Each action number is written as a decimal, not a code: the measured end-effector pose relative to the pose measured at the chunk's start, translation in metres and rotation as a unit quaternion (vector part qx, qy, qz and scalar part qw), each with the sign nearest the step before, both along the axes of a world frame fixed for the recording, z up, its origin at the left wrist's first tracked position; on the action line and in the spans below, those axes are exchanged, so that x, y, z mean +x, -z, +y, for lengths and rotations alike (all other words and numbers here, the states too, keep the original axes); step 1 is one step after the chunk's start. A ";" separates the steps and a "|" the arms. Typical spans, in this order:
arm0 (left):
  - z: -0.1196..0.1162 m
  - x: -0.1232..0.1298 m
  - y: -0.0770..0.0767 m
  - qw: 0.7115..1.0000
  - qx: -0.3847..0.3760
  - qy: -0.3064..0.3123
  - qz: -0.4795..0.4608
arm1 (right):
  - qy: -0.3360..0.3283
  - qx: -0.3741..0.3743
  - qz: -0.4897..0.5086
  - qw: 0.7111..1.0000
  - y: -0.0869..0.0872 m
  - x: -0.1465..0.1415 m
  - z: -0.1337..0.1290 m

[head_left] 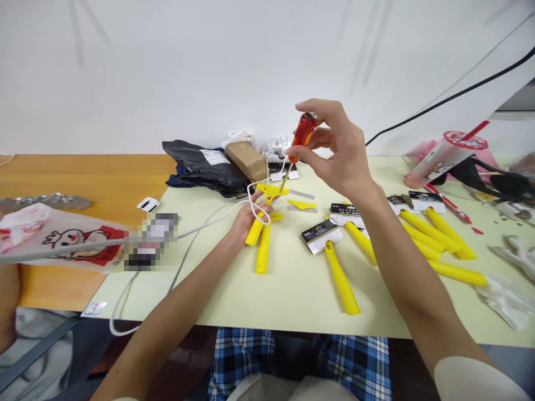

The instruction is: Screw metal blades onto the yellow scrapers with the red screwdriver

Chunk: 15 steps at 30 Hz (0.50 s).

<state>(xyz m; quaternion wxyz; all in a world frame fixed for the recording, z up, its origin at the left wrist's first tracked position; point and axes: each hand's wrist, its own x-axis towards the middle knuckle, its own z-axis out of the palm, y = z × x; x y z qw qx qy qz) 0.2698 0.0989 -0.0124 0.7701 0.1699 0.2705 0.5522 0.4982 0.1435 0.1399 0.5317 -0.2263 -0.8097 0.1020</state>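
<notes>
My right hand (334,147) grips a red screwdriver (304,133) by its handle. The shaft points down, its tip at the head of a yellow scraper (258,227). Around that scraper my left hand (248,219) is closed, holding it just above the table. A second yellow handle (262,253) lies beside it, below my left hand. To the right of the scraper head are a yellow blade holder piece (301,205) and a thin grey blade (301,195). A white cable crosses in front of my left hand.
Several yellow handles (343,281) with black-and-white cards lie on the right of the table (225,303). At the back are a black plastic bag (204,167), a cardboard box (247,160) and a power strip. A drink cup (445,159) stands at the right, a printed bag (71,239) at the left.
</notes>
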 end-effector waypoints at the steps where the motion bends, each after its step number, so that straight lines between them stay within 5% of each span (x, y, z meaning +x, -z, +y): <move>1: 0.000 0.001 0.000 1.000 -0.004 0.000 -0.001 | 0.008 0.009 -0.003 1.000 0.000 0.000 0.000; 8: 0.002 -0.001 0.002 1.000 -0.013 -0.010 -0.018 | -0.037 -0.011 -0.039 0.999 -0.004 0.000 -0.009; 15: 0.002 -0.002 -0.001 1.000 -0.007 -0.019 0.011 | 0.011 0.009 -0.061 0.998 -0.005 0.001 -0.009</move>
